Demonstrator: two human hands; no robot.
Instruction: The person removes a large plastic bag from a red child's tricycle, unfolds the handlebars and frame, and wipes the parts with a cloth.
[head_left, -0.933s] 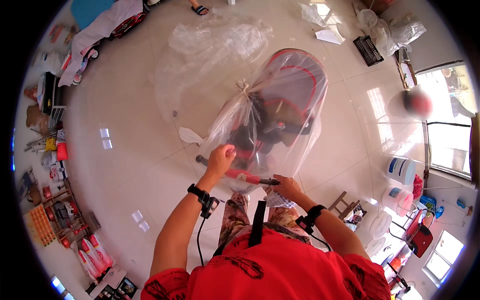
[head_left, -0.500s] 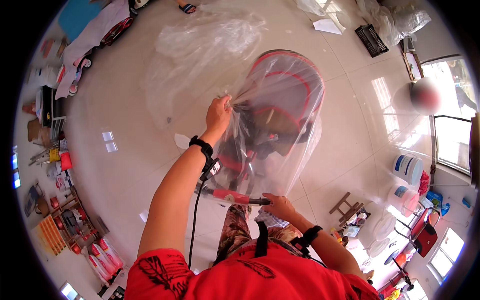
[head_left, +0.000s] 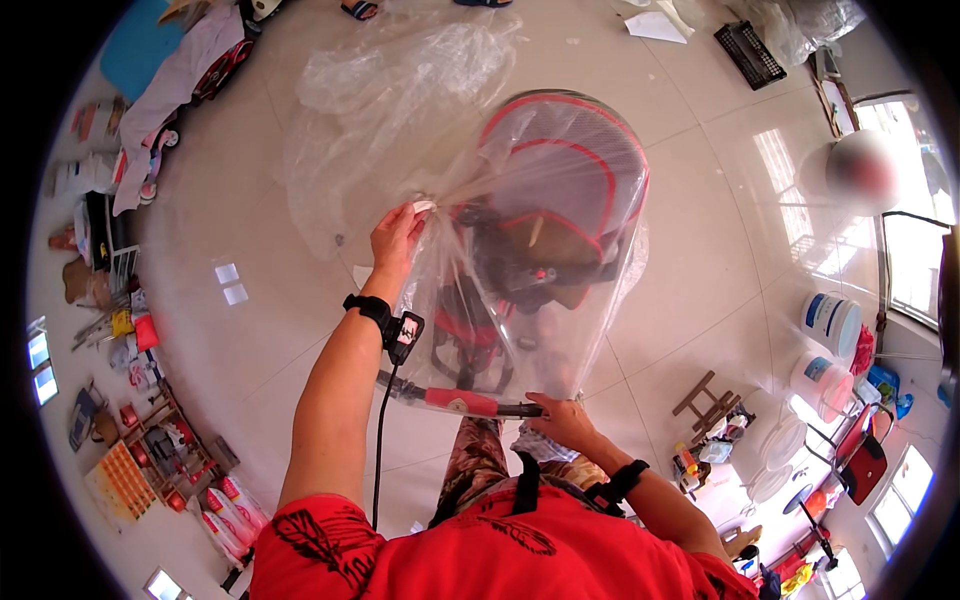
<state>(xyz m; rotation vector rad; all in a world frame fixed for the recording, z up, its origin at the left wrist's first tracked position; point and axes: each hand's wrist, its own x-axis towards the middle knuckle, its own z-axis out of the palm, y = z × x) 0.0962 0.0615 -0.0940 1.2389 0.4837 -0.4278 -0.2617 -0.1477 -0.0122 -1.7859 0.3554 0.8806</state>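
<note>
A baby stroller (head_left: 572, 165) with a grey and red canopy stands before me under a clear plastic cover (head_left: 580, 345). My left hand (head_left: 394, 242) is closed on a gathered edge of the plastic, pulling it taut to the left of the canopy. Folds fan out from that grip across the stroller. My right hand (head_left: 566, 422) is wrapped around the right end of the black and red handlebar (head_left: 460, 402), by the lower edge of the plastic. Whether it also pinches plastic there I cannot tell.
Loose plastic sheeting (head_left: 385, 95) lies on the tiled floor beyond my left hand. Another person's sandalled foot (head_left: 360, 9) shows at the far edge. At right are a black crate (head_left: 750, 55), white buckets (head_left: 832, 325) and a small wooden stool (head_left: 708, 402). Shelves with goods line the left.
My left hand has moved left and slightly nearer, stretching the gathered plastic further from the stroller. The right hand stays on the handlebar. A second sandalled foot has come into view at the top.
</note>
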